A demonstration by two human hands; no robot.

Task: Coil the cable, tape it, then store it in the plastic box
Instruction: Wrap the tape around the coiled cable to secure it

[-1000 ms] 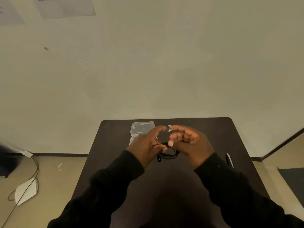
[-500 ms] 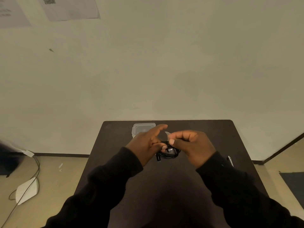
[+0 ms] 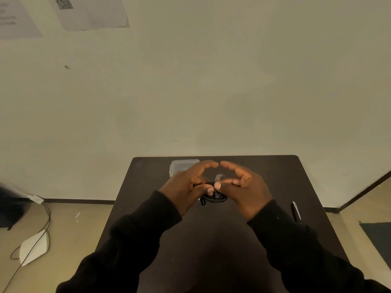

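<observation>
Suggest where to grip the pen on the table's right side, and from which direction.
Probably a grip mid-barrel on the pen, from straight above with fingers across its width. It lies flat on the table, long axis running near to far, with bare tabletop on both sides, well right of the right hand.

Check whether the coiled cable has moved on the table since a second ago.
Cannot tell. The cable stays in both hands, right of the box and left of the pen; the small frame shifts match head movement.

A dark table (image 3: 148, 187) stands against a plain beige wall (image 3: 211, 81); the floor (image 3: 69, 233) looks tan, dimly lit.
</observation>
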